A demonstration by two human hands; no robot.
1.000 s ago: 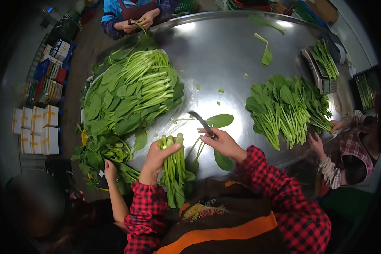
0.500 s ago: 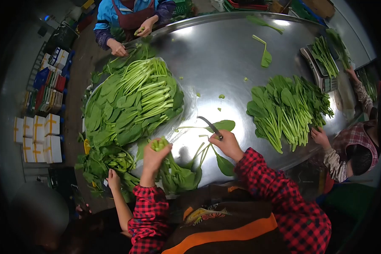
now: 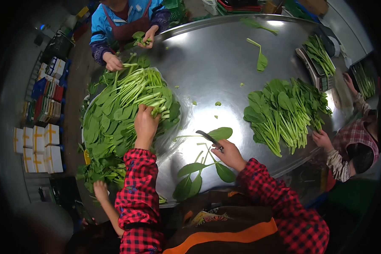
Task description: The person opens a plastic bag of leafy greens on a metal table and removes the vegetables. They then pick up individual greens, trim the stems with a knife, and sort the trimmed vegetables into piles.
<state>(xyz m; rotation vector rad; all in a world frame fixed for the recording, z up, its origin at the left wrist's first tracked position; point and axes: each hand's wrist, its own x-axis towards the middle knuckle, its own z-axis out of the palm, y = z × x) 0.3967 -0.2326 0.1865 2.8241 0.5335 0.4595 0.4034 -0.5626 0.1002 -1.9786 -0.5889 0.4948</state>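
My left hand (image 3: 146, 125) is over the right side of a big heap of leafy greens (image 3: 110, 112). Its fingers are closed round the pale stem ends of a bunch of greens (image 3: 157, 108), which lies against the heap; the palm hides part of it. My right hand (image 3: 232, 154) grips a small curved knife (image 3: 208, 138), its dark blade pointing up and left above the table. Under and beside the knife lie a loose leaf (image 3: 221, 133) and several leafy stems (image 3: 194, 169) on the metal.
The steel table (image 3: 199, 63) carries another pile of greens (image 3: 279, 110) at right and a scale (image 3: 317, 70) holding greens. One co-worker's hands (image 3: 113, 62) handle greens across the heap. Another person's hand (image 3: 100, 191) is at lower left, and a third's (image 3: 322, 139) touches the right pile.
My left hand has moved up from the table's near edge onto the heap with its bunch. My right hand, still on the knife, has barely shifted. The co-worker opposite lifts a stem.
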